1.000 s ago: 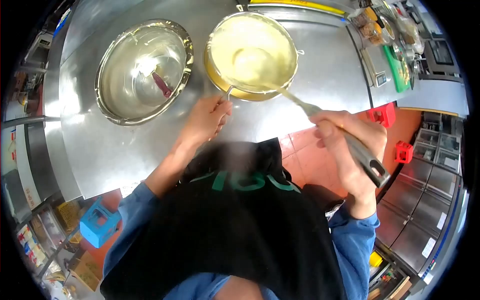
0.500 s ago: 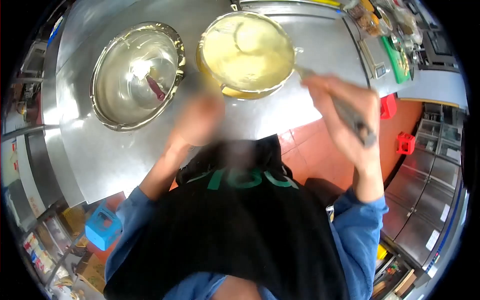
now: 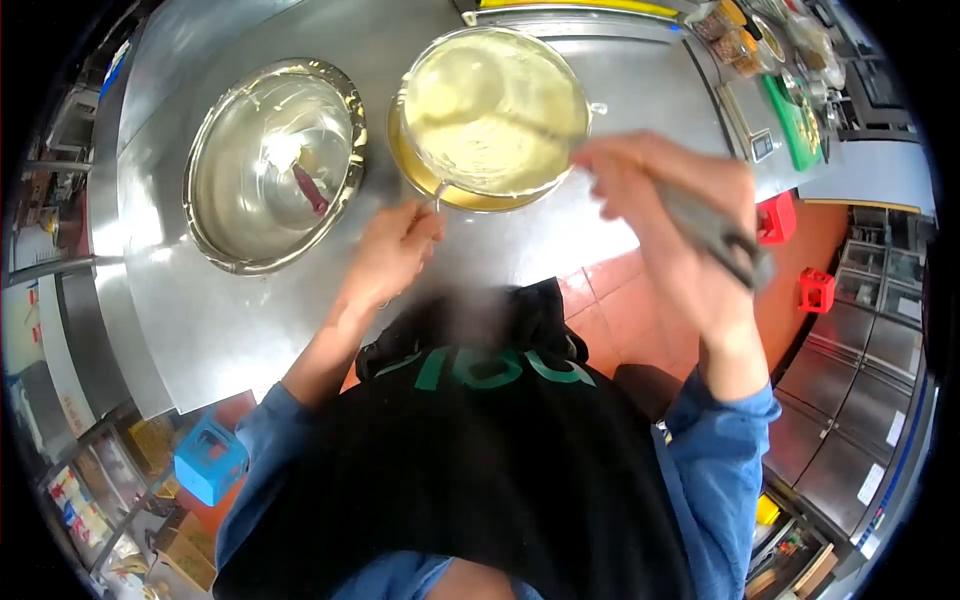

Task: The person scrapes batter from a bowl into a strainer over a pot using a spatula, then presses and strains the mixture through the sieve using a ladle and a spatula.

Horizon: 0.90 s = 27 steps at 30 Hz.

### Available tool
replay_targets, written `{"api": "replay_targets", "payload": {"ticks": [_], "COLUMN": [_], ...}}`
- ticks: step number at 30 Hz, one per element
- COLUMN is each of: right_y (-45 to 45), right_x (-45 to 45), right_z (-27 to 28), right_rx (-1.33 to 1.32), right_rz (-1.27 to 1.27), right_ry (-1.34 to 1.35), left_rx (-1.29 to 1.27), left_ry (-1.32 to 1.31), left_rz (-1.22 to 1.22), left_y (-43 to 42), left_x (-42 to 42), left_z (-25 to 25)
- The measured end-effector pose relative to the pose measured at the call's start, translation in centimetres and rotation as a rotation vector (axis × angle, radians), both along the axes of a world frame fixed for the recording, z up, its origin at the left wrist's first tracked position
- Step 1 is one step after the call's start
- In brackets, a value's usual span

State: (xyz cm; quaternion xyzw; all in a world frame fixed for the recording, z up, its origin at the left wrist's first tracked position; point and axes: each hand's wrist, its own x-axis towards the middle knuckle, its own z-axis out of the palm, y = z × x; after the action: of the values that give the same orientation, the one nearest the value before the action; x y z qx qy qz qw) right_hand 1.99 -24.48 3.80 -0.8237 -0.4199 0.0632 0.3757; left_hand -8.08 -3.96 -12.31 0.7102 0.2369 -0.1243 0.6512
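A round strainer (image 3: 441, 188) full of pale yellow creamy mixture (image 3: 490, 75) rests over a bowl (image 3: 482, 204) with a golden look. My left hand (image 3: 392, 252) is closed around the strainer's short handle at its near-left side. My right hand (image 3: 680, 210) grips a utensil with a grey handle (image 3: 710, 235), which has a hole at its end. The utensil's far end reaches into the mixture, blurred, so its shape is unclear. To the left, a wide steel bowl (image 3: 225, 150) smeared with cream holds a tool with a dark red handle (image 3: 311, 190).
The steel table (image 3: 265, 325) carries both bowls. A scale (image 3: 755, 135), a green cutting board (image 3: 793, 125) and jars (image 3: 735, 45) stand at the back right. Below are a blue stool (image 3: 210, 460), red stools (image 3: 775, 218) and steel cabinets (image 3: 840, 400).
My left hand, blurred before, is now steady on the strainer's handle. My right hand has moved slightly left, carrying the utensil further over the mixture.
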Motion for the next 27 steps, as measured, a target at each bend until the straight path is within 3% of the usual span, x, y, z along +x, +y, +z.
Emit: {"api": "replay_targets", "payload": {"ticks": [2, 4, 5, 7, 9, 12, 15, 21, 23, 26, 27], "right_y": [-0.4, -2.0, -2.7, -2.7, -2.8, -4.3, -6.1, -6.3, -5.7, -7.2, -7.2], "right_x": [1.5, -0.5, -1.8, -3.7, -3.0, -2.2, -3.0, -3.5, -4.7, -3.8, -4.0], "right_z": [-0.8, -1.0, -1.2, -1.4, -3.0, -5.5, -6.6, -9.8, -8.6, -10.6, -10.5], "right_rx": [-0.040, -0.150, -0.251, -0.379, -0.369, -0.445, -0.460, 0.293, 0.465, 0.347, 0.279], "right_rz": [0.001, 0.150, 0.246, 0.414, 0.394, 0.360, 0.390, 0.144, -0.335, -0.196, -0.220], "right_ry": [-0.070, -0.232, -0.441, -0.518, -0.719, -0.779, -0.396, 0.808, 1.413, 1.610, 1.480], "left_rx": [-0.067, -0.110, -0.130, -0.190, -0.221, -0.240, -0.255, -0.226, -0.184, -0.102, -0.122], "left_ry": [0.031, 0.044, 0.061, 0.068, 0.048, 0.005, -0.026, -0.023, -0.024, -0.046, -0.032], "left_rz": [0.067, 0.123, 0.144, 0.109, 0.075, 0.090, 0.114, 0.123, 0.127, 0.107, 0.102], "left_y": [0.1, 0.4, 0.5, 0.5, 0.5, 0.4, 0.5, -0.1, -0.4, -0.9, -1.0], "left_x": [0.0, 0.1, 0.1, 0.4, 1.3, 1.7, 2.0, 1.8, 1.7, 1.7, 1.7], "left_z": [1.3, 1.3, 1.3, 1.4, 2.0, 2.4, 2.6, 2.7, 2.5, 2.1, 2.2]}}
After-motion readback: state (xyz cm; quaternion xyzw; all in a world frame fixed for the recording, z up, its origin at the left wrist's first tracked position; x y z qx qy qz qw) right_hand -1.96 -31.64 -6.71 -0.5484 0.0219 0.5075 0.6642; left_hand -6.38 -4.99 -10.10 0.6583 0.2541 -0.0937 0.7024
